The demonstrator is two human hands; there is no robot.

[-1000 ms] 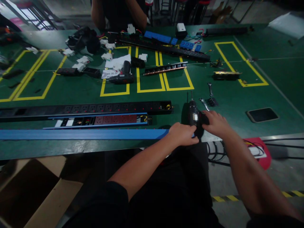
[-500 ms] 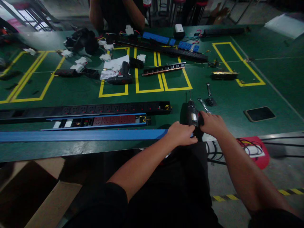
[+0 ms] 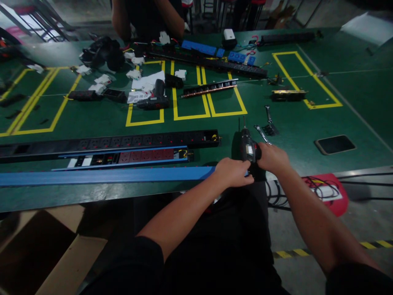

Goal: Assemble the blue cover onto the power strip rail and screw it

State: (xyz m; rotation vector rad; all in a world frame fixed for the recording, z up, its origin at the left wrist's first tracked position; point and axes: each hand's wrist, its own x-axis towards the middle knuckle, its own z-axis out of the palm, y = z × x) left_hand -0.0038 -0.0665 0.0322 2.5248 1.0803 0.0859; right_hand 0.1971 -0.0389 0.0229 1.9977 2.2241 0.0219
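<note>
My left hand (image 3: pixel 233 172) is closed over the right end of a long blue power strip housing (image 3: pixel 107 176) lying along the table's near edge. Its fingertips come close to the back end of a black cordless drill (image 3: pixel 248 148). My right hand (image 3: pixel 272 157) is wrapped round the drill's handle. The drill lies on its side, low over or on the table, its bit pointing away from me. Behind the blue housing are an opened strip with dark red sockets (image 3: pixel 147 155) and a long black power strip (image 3: pixel 135 140).
Two wrenches (image 3: pixel 262 134) (image 3: pixel 268 113) lie beyond my right hand, and a phone (image 3: pixel 335 144) is at the right. A second drill (image 3: pixel 155 97) rests farther back among connectors and strips. A person (image 3: pixel 147 20) is across the table. An open cardboard box (image 3: pixel 73 258) stands below left.
The whole view has shifted slightly. Both hands keep their holds, with the drill and blue housing in nearly the same place on the table.
</note>
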